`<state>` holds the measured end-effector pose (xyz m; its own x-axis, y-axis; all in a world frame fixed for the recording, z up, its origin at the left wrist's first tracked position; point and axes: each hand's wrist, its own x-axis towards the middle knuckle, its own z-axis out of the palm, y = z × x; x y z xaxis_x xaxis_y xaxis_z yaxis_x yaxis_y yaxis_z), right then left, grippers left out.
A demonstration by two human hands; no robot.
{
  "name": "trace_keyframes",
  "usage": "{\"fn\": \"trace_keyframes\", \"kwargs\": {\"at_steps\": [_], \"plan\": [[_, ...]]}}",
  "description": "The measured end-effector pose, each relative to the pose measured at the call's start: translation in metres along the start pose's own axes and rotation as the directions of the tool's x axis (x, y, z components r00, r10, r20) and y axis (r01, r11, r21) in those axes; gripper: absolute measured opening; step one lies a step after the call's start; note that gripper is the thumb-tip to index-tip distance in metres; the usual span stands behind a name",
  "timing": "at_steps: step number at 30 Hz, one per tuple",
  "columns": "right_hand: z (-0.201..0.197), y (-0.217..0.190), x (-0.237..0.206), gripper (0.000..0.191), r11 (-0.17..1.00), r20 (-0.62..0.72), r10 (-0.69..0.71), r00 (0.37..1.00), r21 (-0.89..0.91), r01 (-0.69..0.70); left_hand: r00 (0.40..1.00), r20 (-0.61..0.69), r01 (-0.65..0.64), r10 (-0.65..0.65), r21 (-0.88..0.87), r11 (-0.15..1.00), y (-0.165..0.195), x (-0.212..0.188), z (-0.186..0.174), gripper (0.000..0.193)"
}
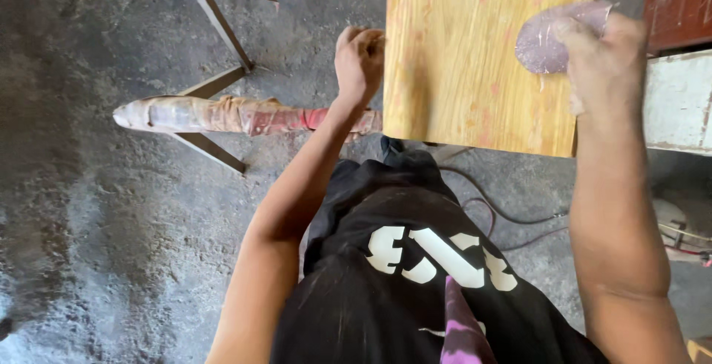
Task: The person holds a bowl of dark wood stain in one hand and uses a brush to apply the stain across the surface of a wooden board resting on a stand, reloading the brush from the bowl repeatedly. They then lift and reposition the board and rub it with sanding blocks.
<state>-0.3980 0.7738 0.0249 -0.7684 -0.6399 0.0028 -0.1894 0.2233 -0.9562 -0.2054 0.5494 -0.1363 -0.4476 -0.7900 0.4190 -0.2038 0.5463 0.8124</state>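
Note:
A yellow-brown wooden board point(467, 52) with faint pink smears lies flat in front of me. My left hand point(359, 60) grips its left edge with curled fingers. My right hand point(604, 56) presses a round, dusty purple sanding disc point(549, 37) onto the board near its right edge. The fingers cover the disc's right part.
A long bar wrapped in reddish tape and plastic point(237, 115) sticks out leftward from under the board, over slanted metal legs point(215, 82). Rough grey concrete floor point(89, 223) lies to the left. Dark cables point(512, 219) trail below the board. A red panel point(678, 0) and white block point(678, 100) stand at right.

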Motion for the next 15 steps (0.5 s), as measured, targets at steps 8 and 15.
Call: {"fn": "trace_keyframes", "kwargs": {"at_steps": [8,15], "plan": [[0.138,-0.098,-0.045,0.019,0.88,0.152,-0.017,0.988,0.471,-0.057,0.914,0.401,0.069,0.061,-0.302,0.951,0.086,0.014,-0.121,0.038],[0.204,-0.035,-0.064,0.018,0.636,0.318,0.012,0.948,0.729,-0.253,0.833,0.487,0.328,-0.261,-0.055,0.943,0.008,0.026,-0.214,0.041]]}}
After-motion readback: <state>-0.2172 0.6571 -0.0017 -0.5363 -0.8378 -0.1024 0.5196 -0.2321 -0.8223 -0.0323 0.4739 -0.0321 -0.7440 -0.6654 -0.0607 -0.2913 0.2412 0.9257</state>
